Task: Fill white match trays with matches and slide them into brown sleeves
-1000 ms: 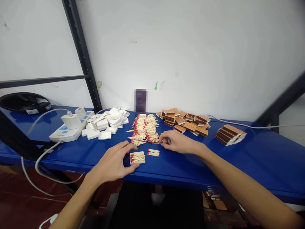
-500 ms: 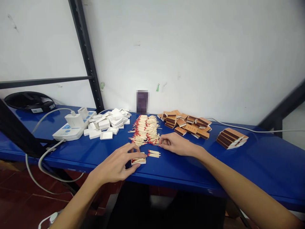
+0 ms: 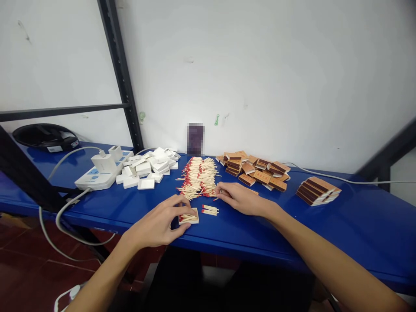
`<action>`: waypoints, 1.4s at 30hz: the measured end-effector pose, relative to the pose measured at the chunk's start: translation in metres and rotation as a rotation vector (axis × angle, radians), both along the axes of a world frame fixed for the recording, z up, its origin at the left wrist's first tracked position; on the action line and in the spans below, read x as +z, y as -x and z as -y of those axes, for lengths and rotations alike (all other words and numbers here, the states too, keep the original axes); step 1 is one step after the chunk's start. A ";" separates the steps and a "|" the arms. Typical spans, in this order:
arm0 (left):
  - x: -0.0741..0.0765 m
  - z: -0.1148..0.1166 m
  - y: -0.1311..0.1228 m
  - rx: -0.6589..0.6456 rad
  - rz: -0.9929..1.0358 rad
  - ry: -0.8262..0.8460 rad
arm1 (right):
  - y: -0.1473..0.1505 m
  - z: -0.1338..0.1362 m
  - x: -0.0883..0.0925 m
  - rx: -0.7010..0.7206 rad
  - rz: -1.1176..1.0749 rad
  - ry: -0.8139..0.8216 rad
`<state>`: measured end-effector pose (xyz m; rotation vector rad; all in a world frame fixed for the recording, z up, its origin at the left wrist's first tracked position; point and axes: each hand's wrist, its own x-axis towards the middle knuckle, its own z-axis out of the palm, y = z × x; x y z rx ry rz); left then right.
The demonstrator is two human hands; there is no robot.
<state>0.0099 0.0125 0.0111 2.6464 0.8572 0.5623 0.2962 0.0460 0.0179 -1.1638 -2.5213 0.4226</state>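
Observation:
My left hand (image 3: 160, 222) grips a small white matchbox tray (image 3: 189, 216) with a few red-tipped matches in it, thumb and fingers closed round its left end near the table's front edge. My right hand (image 3: 238, 198) rests at the right edge of a big pile of loose matches (image 3: 197, 177), fingertips pinched on some matches there. A small bunch of matches (image 3: 209, 210) lies between the two hands, just right of the tray.
A heap of white inner trays (image 3: 149, 168) lies left of the pile, brown matchbox sleeves (image 3: 255, 168) right of it, and a neat brown stack (image 3: 317, 190) further right. A white power strip (image 3: 99, 172) with cables and a black rack post (image 3: 121, 78) stand at left on the blue table (image 3: 357, 225).
My left hand has closed further over the tray, now covering its left part. My right hand shifted slightly along the pile's edge. The view has drifted a little.

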 end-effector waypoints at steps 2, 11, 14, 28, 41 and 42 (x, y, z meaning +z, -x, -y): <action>0.000 0.000 0.000 0.002 0.004 0.006 | -0.003 0.000 0.003 -0.009 0.015 -0.015; -0.003 0.001 0.000 0.029 0.040 -0.006 | -0.005 0.001 0.005 -0.013 0.090 -0.102; -0.003 0.001 0.000 0.031 0.042 -0.003 | -0.004 0.001 0.003 -0.003 0.092 -0.109; -0.003 -0.001 0.000 0.026 0.044 -0.045 | -0.003 -0.005 -0.004 -0.022 0.125 -0.179; -0.007 -0.003 0.001 0.099 0.005 -0.023 | 0.020 0.002 -0.006 -0.031 0.158 -0.146; -0.007 -0.002 0.001 0.102 0.004 -0.021 | 0.023 0.002 -0.004 -0.033 0.170 -0.146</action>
